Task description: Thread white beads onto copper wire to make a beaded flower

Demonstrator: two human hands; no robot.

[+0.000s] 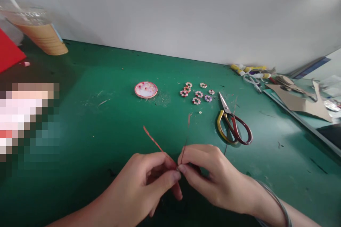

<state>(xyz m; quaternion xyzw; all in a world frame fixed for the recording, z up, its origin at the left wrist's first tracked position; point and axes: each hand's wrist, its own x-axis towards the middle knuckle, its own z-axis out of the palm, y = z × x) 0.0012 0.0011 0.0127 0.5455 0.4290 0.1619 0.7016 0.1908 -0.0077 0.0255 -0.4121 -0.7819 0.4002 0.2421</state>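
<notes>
My left hand (149, 181) and my right hand (210, 173) meet just above the green table (93, 124), near its front edge. Both pinch the same thin reddish-brown strand (156, 142) where their fingertips touch. One end of the strand sticks up to the left, the other rises straight up between the hands. Beyond them lie several small beaded flower rings (197, 94) and a round pink dish (145, 89) with beads in it.
Scissors (233, 124) with red and yellow handles lie to the right of the hands. An iced drink cup (39, 30) stands at the back left by a red object (9, 53). Cardboard pieces (298, 101) and glue tubes (249, 69) sit at the back right.
</notes>
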